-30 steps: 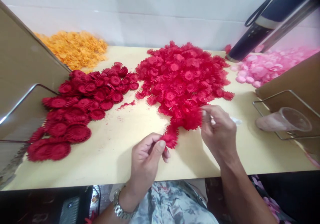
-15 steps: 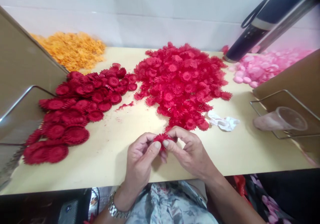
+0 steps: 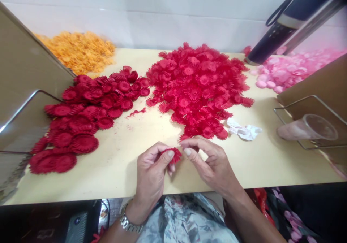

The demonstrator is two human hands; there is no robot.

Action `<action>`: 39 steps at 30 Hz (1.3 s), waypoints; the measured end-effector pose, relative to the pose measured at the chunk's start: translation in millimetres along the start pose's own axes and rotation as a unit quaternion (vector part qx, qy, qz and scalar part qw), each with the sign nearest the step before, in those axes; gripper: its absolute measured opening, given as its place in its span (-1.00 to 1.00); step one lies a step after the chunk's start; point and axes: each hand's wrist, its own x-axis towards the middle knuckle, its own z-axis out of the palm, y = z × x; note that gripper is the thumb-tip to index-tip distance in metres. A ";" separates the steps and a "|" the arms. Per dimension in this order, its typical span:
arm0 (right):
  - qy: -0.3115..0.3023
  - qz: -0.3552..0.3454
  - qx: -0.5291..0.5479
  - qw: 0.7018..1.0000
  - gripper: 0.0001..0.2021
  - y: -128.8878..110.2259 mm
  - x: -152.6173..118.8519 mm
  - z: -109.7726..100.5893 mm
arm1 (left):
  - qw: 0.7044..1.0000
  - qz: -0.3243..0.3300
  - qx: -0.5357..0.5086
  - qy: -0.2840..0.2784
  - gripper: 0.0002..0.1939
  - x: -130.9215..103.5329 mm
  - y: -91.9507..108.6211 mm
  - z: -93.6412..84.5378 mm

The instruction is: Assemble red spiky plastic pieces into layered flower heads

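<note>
Pinched between the thumb and fingers of my left hand [image 3: 151, 167] is a small red artificial flower [image 3: 175, 155] with a fringed edge. Just to its right hovers my right hand [image 3: 210, 161], its thumb and forefinger a little apart and nothing visible between them; its other fingers are curled and partly hidden. Beyond both hands lies a large heap of bright red fringed flowers [image 3: 195, 91]. At the left, darker red flowers [image 3: 81, 120] lie in overlapping rows and small stacks.
Orange petals [image 3: 81, 51] are piled at the back left, pink ones [image 3: 295, 68] at the back right. A dark flask [image 3: 271, 40] stands by the wall. Crumpled white tissue [image 3: 245, 130] lies right of the heap. A plastic cup [image 3: 306, 127] sits in a wire holder [image 3: 282, 109] on the right-hand board.
My right hand has let go of the flower and moved slightly right. My left hand keeps the flower, which now shows more of its fringe. The view has shifted slightly.
</note>
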 end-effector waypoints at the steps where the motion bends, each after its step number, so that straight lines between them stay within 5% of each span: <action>1: 0.002 -0.001 -0.001 1.000 -0.86 0.0 -0.1 -0.2 | 1.000 0.002 0.008 0.003 -0.87 -0.5 -0.5 -0.2; 10: 0.005 -0.030 0.015 0.999 -0.86 -8.2 -2.6 4.8 | 0.999 0.007 0.041 0.005 -0.65 -1.7 -4.3 -0.3; 18: -0.061 -0.039 0.027 0.997 -0.92 -11.8 6.9 4.8 | 0.997 -0.001 0.071 -0.026 -0.58 -4.8 -9.0 -6.1; 23: 0.029 -0.039 -0.026 0.999 -0.87 -7.4 -0.1 10.5 | 0.994 -0.014 0.065 -0.091 -0.76 -6.4 -5.4 -8.3; 27: 0.148 0.005 -0.007 0.989 -0.88 2.5 1.4 9.8 | 0.999 0.014 0.003 -0.039 -0.80 -5.6 -4.7 -5.8; 30: 0.243 0.006 -0.088 0.966 -0.89 17.9 12.7 -7.7 | 0.999 0.025 -0.014 -0.030 -0.84 -4.5 -4.6 -6.4; 35: 0.182 -0.052 -0.322 0.928 -0.84 30.9 26.4 -37.1 | 0.998 -0.024 -0.008 -0.059 -0.89 -2.1 -0.4 -5.6; 39: 0.130 -0.070 -0.213 0.966 -0.84 13.5 18.4 -27.5 | 0.997 -0.056 -0.021 -0.041 -0.96 -0.7 4.1 -1.1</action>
